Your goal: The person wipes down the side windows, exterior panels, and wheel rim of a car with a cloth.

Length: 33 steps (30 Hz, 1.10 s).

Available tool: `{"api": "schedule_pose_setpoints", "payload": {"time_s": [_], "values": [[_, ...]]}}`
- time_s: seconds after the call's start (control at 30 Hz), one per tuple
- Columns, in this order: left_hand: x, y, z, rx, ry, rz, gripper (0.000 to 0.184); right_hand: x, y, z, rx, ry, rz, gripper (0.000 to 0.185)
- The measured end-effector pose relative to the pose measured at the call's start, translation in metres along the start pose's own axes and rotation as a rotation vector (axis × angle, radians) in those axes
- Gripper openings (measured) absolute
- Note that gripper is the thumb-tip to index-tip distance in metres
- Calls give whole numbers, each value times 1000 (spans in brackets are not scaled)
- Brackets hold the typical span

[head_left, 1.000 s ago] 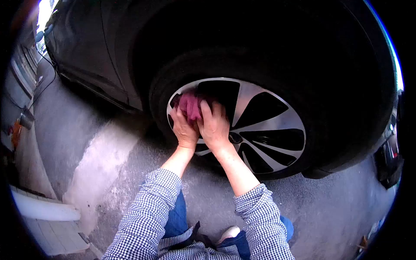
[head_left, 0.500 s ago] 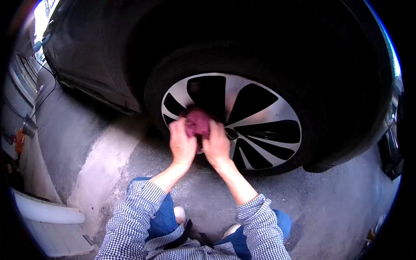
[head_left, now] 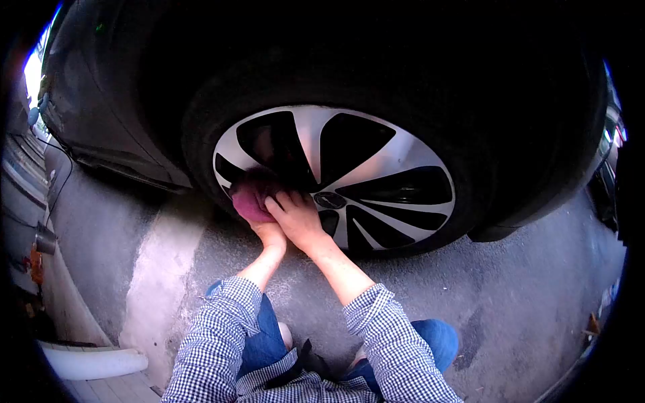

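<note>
A dark pink cloth point(head_left: 251, 200) is bunched against the lower left of the silver and black wheel rim point(head_left: 379, 164). My left hand point(head_left: 269, 233) is under the cloth and grips it, most of its fingers hidden behind the fabric. From the right, my right hand point(head_left: 296, 216) presses its curled fingers on the cloth's edge, just left of the centre cap point(head_left: 330, 200). The two hands touch or overlap at the wrist side. Around the rim runs the black tire point(head_left: 201, 138).
The dark car body point(head_left: 101, 127) fills the upper view. Grey pavement point(head_left: 524, 302) with a pale strip point(head_left: 158, 269) lies below. A white rounded tube point(head_left: 97, 363) is at the lower left, and a small bucket point(head_left: 46, 239) stands beyond it.
The cloth and both hands have moved down and left across the rim, and the hands are closer together. The view has shifted, so the wheel sits further left.
</note>
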State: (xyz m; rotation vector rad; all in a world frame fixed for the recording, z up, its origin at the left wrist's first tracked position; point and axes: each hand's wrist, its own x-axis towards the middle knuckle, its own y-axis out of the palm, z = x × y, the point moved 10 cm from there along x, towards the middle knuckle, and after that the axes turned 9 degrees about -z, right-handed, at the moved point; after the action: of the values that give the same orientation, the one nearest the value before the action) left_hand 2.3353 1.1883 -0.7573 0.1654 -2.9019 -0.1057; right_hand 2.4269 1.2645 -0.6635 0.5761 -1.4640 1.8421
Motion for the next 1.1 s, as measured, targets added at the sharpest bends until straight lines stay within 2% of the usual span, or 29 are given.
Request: {"api": "schedule_pose_setpoints", "payload": {"time_s": [0.07, 0.1, 0.17, 0.23, 0.27, 0.3, 0.37, 0.5, 0.57, 0.63, 0.7, 0.8, 0.83, 0.9, 1.0, 1.03, 1.1], "values": [[-19, 12, 6, 18, -126, 159, 46, -10, -14, -4, -44, -1, -62, 35], [-28, 17, 22, -89, -173, 200, 43, -19, -14, -12, -39, 60, -30, 35], [-52, 31, 42, 224, -166, 438, 43, -45, -11, -27, -27, 183, 39, 34], [-74, 30, -13, 707, -157, 590, 42, -81, -15, -71, 1, 555, 18, 34], [-82, 38, -11, 694, -12, 689, 50, -102, -27, -85, 4, 668, -64, 38], [-89, 44, -23, 675, 69, 752, 51, -107, -42, -89, -43, 616, -173, 40], [-110, 52, -58, 633, 227, 871, 52, -113, -64, -98, -17, 591, -227, 40], [-116, 61, -126, 358, 573, 731, 49, -91, -103, -85, 22, 451, -427, 48], [-99, 74, -114, 477, 525, 627, 47, -73, -95, -88, -35, 494, -331, 50], [-93, 86, -84, 715, 504, 680, 49, -69, -78, -85, -196, 393, -282, 46], [-96, 85, -65, 761, 452, 739, 50, -80, -57, -94, -210, 436, -174, 42], [-108, 68, -8, 966, 406, 939, 48, -128, -6, -104, -112, 647, 199, 38], [-112, 63, 11, 1044, 403, 1015, 46, -155, 11, -108, -70, 757, 235, 35], [-115, 56, 7, 1005, 496, 1026, 46, -170, 13, -96, -107, 684, 95, 37], [-102, 58, -37, 880, 505, 943, 44, -134, -28, -89, 78, 759, 1, 41], [-99, 62, -62, 808, 519, 905, 44, -121, -45, -89, 98, 742, -84, 44], [-93, 62, -125, 542, 539, 747, 50, -80, -101, -74, 94, 562, -385, 40]]}}
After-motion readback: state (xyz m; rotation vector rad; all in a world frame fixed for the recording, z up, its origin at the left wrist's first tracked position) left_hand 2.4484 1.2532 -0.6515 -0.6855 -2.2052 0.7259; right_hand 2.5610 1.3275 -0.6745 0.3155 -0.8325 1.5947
